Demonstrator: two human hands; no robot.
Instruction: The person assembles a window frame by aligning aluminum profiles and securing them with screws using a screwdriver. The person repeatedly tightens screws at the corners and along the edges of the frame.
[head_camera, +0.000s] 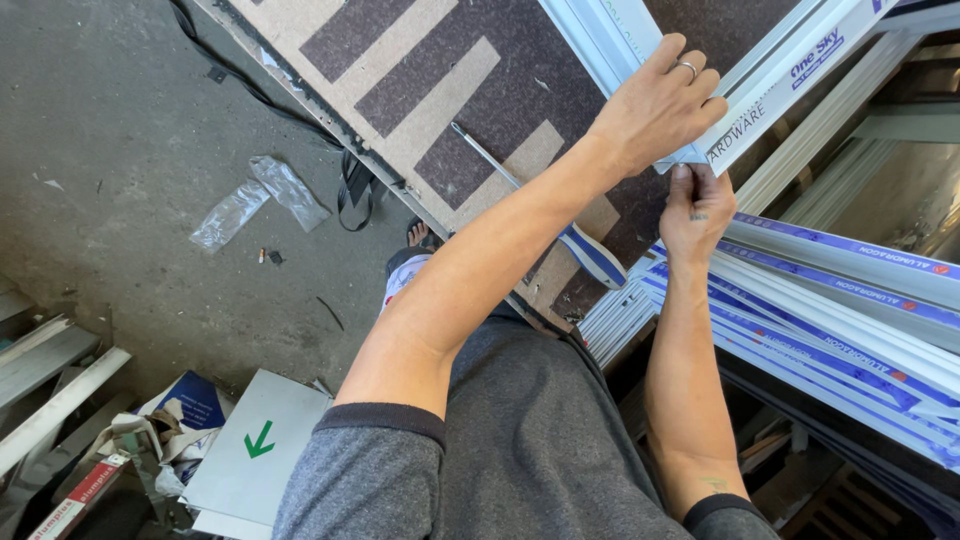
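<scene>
Two hands meet at the far right, over the end of a long white frame bar (790, 75) wrapped in white and blue film. The left hand (662, 105) lies on top of the bar with its fingers curled over the edge, and it wears a ring. The right hand (695, 210) comes up from below and pinches the near end of the same bar between thumb and fingers. The bar lies slanted across the worktop (450, 90), a brown board with pale stripes.

A thin metal rod (490, 155) lies on the board just left of the arms. The left arm crosses over it and hides its near end.

On the right, a stack of more white bars (830, 310) with blue bands lies below the hands, close to the right arm.

Down on the grey floor (110, 140) at the left sits a crumpled clear plastic bag (260, 200). A black cable (250, 85) runs along the board's edge. Near the left corner lies a flat white sheet with a green arrow (260, 440) pointing down, beside a blue paper (195, 400) and a red and white strip (80, 495). Pale bars (50, 370) lean at the left edge.
</scene>
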